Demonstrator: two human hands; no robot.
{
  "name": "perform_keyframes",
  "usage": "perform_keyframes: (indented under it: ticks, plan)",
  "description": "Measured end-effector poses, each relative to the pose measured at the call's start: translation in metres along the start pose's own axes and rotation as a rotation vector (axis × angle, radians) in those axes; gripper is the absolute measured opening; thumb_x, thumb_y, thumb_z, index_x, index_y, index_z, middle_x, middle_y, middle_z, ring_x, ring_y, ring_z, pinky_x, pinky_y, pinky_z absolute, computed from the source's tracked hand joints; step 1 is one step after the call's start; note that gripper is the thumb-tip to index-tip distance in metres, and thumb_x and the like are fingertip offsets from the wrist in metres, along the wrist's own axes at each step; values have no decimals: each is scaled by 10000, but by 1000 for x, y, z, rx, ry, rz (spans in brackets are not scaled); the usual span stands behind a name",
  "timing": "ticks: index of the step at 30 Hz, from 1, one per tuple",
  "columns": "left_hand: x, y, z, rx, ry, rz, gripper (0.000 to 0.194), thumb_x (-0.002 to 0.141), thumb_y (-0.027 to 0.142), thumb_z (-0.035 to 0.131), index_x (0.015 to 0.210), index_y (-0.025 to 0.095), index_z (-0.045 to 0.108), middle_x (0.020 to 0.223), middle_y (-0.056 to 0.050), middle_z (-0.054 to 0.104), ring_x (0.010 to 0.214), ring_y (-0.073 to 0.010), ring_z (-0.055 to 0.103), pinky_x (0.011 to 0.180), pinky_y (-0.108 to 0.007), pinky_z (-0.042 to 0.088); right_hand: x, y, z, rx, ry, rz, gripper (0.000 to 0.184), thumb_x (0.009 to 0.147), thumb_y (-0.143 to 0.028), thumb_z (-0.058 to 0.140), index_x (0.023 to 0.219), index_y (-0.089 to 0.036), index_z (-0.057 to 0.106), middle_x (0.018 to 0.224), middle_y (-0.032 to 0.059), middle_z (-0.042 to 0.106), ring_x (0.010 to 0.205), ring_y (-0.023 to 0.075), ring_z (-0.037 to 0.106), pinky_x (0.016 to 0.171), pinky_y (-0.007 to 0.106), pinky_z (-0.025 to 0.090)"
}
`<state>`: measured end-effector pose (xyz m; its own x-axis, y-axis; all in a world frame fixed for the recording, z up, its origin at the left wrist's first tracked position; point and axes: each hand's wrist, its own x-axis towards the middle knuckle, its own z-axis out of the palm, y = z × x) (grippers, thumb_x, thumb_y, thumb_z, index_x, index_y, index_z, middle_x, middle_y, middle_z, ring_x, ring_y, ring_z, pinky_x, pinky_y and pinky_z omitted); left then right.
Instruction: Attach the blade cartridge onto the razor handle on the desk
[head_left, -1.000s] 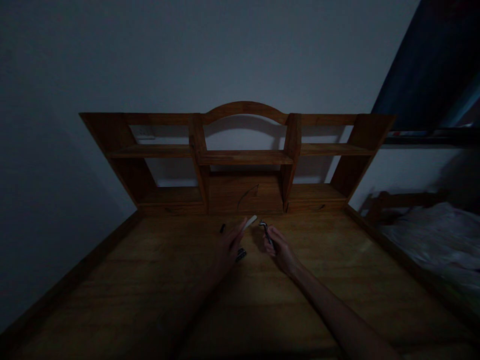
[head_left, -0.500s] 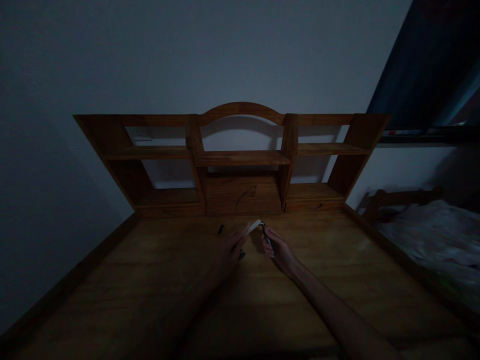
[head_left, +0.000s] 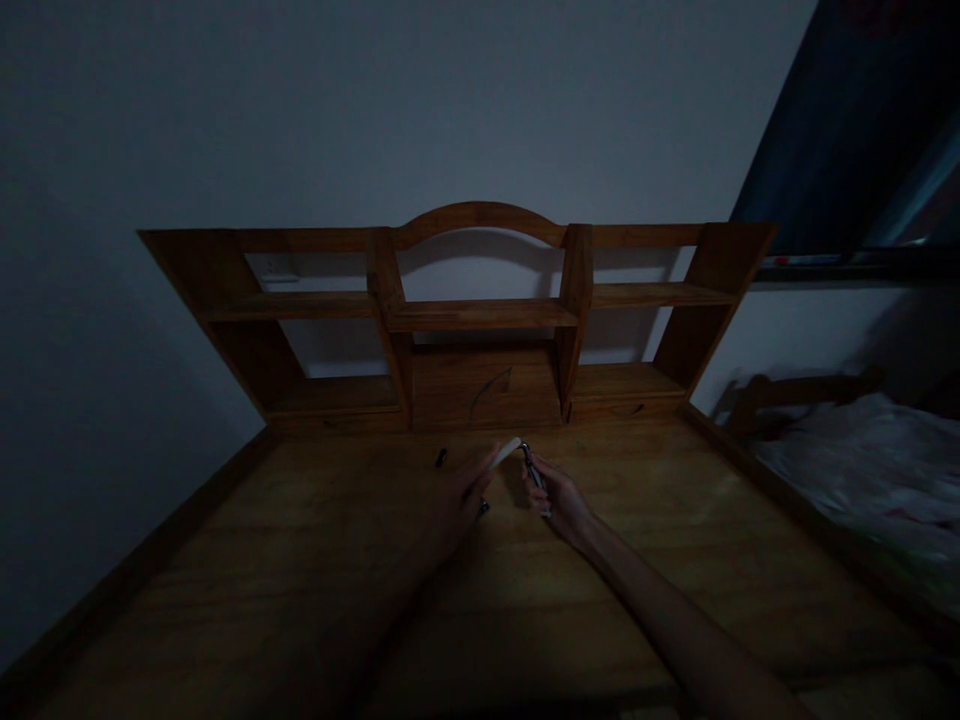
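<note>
In dim light my two hands meet above the far middle of a wooden desk [head_left: 300,580]. My left hand [head_left: 459,497] pinches a small white strip [head_left: 507,451] between its fingertips, pointing it to the right. My right hand [head_left: 561,500] is closed on a thin dark metal tool with a curved head [head_left: 529,461]. The strip's tip touches the tool's head. A small dark piece [head_left: 484,507] lies on the desk under my left hand.
A small black object [head_left: 441,458] lies on the desk left of my hands. A wooden shelf unit [head_left: 480,318] stands along the desk's back edge against a pale wall. A bed with light bedding [head_left: 862,470] is at the right.
My hands have drawn together: the white strip's tip, apart from the tool's head a second ago, now touches it. The view shifted slightly.
</note>
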<state>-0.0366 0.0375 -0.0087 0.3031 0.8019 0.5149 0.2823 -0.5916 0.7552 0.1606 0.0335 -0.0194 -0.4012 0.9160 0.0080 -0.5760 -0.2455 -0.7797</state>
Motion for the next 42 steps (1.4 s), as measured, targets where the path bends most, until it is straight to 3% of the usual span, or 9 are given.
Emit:
perform_keyframes:
  ticks: [5, 14, 18, 24, 27, 34, 40, 42]
  plan:
    - [2, -1, 3, 15, -58, -18, 408, 972, 288, 397, 1372, 331, 459, 1418, 39, 484, 1333, -162, 425, 1157, -384, 311, 0, 1, -4, 66, -65, 53, 254, 901, -404, 533, 826, -165, 573, 464, -102, 222, 378, 67, 119, 348, 190, 172]
    - [3, -12, 4, 8, 5, -42, 402, 952, 284, 438, 1350, 325, 484, 1396, 36, 510, 1314, -170, 452, 1142, -412, 338, -3, -3, -1, 174, -160, 165, 271, 895, -411, 539, 767, -172, 543, 440, -112, 188, 365, 70, 85, 347, 191, 167]
    - [3, -16, 4, -19, 57, -35, 404, 946, 288, 455, 1347, 317, 490, 1383, 29, 525, 1300, -171, 469, 1132, -412, 354, -5, -9, 4, 174, -171, 145, 292, 879, -410, 561, 708, -180, 507, 444, -107, 197, 367, 67, 85, 349, 188, 170]
    - [0, -1, 3, 2, -19, -26, 409, 953, 302, 432, 1358, 321, 478, 1406, 42, 498, 1318, -173, 446, 1144, -393, 330, -2, -6, -1, 158, -162, 137, 311, 913, -430, 493, 736, -176, 526, 445, -102, 209, 363, 71, 104, 349, 190, 188]
    - [1, -5, 5, 2, -35, -33, 406, 954, 313, 431, 1357, 321, 482, 1404, 36, 500, 1311, -176, 455, 1139, -384, 337, -2, -5, -2, 159, -180, 136, 327, 931, -432, 461, 739, -178, 533, 443, -97, 216, 361, 75, 114, 348, 191, 201]
    - [2, -16, 4, 16, 67, -46, 387, 949, 321, 451, 1331, 310, 516, 1388, 38, 520, 1312, -175, 454, 1141, -406, 340, -4, -7, 2, 137, -210, 142, 438, 939, -511, 403, 674, -180, 514, 441, -87, 222, 363, 82, 136, 346, 206, 209]
    - [0, -7, 6, 45, -32, -31, 405, 961, 317, 425, 1363, 321, 478, 1406, 28, 501, 1314, -167, 452, 1139, -371, 339, 1, 0, -6, 104, -202, 117, 468, 936, -531, 402, 634, -182, 479, 451, -77, 249, 367, 82, 187, 364, 213, 228]
    - [0, -10, 6, 38, -12, -34, 402, 961, 317, 424, 1358, 307, 488, 1399, 13, 509, 1313, -173, 453, 1139, -381, 339, 2, 0, -7, 99, -186, 113, 458, 933, -526, 416, 632, -185, 467, 452, -77, 254, 369, 82, 187, 364, 211, 224]
